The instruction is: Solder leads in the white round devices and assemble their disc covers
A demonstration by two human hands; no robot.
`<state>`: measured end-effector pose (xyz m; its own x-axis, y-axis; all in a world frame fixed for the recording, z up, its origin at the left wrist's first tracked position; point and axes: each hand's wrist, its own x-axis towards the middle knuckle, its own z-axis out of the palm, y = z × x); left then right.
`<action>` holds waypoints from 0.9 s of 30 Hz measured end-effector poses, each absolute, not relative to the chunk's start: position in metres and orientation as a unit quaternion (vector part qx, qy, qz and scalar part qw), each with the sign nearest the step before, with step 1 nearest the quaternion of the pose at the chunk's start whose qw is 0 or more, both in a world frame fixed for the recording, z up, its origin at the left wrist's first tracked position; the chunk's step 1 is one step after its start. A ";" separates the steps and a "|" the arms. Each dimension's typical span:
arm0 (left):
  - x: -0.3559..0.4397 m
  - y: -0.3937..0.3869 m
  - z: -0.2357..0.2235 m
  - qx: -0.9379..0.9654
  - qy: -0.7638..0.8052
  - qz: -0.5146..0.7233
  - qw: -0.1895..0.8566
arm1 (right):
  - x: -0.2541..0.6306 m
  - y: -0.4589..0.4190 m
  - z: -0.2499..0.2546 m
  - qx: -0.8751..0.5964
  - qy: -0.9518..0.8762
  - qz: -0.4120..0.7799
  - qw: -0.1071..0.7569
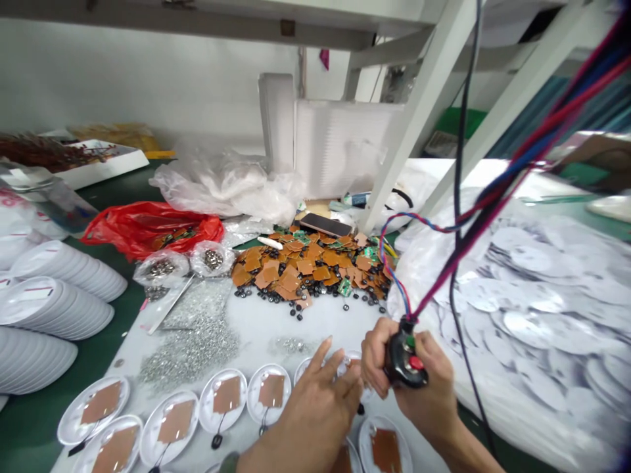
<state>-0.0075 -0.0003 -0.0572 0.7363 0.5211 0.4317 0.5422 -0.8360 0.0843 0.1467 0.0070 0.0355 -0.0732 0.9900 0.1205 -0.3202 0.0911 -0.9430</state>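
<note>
My right hand [414,371] is closed around a black corded hand tool [405,360] with a green and a red button. Red and blue wires run up from its top; its working end is hidden. Close beside it, my left hand [320,404] reaches over the row of shallow white round covers, its visible fingers stretched and apart, the thumb hidden. Partly behind the fingers is one white cover [353,358] with a brown board. Other covers, such as this white cover [223,401], hold brown square boards [227,395], with small black round parts on leads.
Loose small screws [190,348] lie left of a heap of brown boards and black parts [305,266]. Stacked white covers [54,299] stand at left, near a red bag [152,226]. White discs [537,295] fill a clear bag at right. A black cable [458,197] hangs by my right arm.
</note>
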 end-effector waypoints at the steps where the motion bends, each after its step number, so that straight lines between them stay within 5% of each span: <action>1: -0.008 0.000 -0.057 -0.933 -0.283 -0.222 0.019 | 0.147 0.006 0.042 -0.354 -0.462 0.570 0.580; 9: -0.002 0.011 -0.036 -0.926 -0.305 -0.198 -0.102 | 0.158 0.001 0.080 -0.325 -0.433 0.511 0.668; 17: 0.008 0.010 -0.034 -0.947 -0.294 -0.118 -0.059 | 0.135 0.029 0.074 -0.315 -0.402 0.489 0.707; 27: -0.031 0.004 -0.034 -0.930 -0.288 -0.219 -0.067 | 0.113 0.041 0.069 -0.320 -0.382 0.530 0.686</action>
